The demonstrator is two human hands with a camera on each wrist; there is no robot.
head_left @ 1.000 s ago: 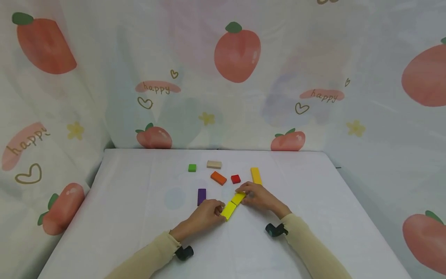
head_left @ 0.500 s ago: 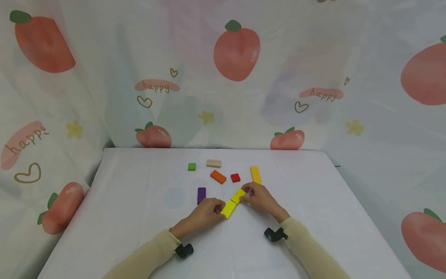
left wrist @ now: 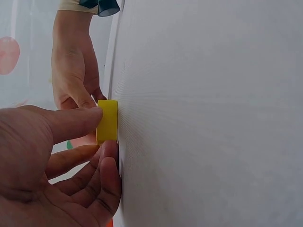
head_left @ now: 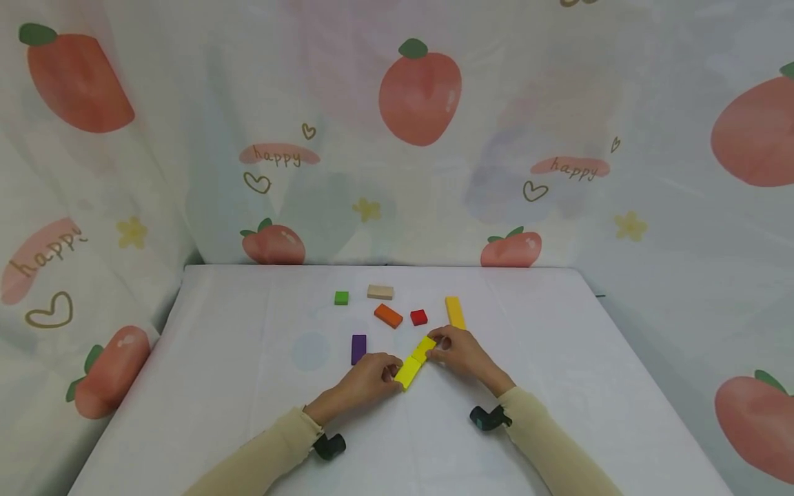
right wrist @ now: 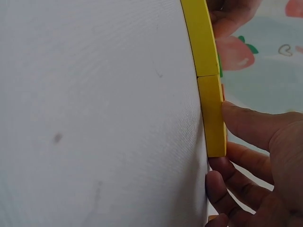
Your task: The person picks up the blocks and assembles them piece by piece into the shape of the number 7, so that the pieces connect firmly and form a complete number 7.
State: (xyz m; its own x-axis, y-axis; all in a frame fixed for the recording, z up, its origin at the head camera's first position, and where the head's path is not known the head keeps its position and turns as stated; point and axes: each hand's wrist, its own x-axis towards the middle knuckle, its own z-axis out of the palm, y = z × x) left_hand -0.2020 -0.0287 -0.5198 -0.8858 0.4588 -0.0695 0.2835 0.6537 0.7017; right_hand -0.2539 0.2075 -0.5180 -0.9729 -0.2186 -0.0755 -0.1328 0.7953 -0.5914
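Note:
Two yellow blocks lie end to end in a slanted line on the white table, the near block [head_left: 406, 373] and the far block [head_left: 424, 348]. My left hand [head_left: 367, 377] pinches the near block at its outer end; in the left wrist view the thumb is on that block's end [left wrist: 107, 120] with the fingers curled below. At the other end my right hand [head_left: 462, 351] holds the far block [right wrist: 213, 116] between thumb and fingers. A thin seam shows where the two blocks meet in the right wrist view.
Beyond the right hand lies another yellow block [head_left: 455, 312]. Around the middle are a red block [head_left: 418, 317], an orange block [head_left: 388, 316], a beige block [head_left: 380, 292] and a green block [head_left: 341, 297]. A purple block [head_left: 358, 349] sits just behind the left hand.
The right hand's fingers have shifted slightly back along the far yellow block, baring more of its top. The left hand and the other blocks have stayed in place.

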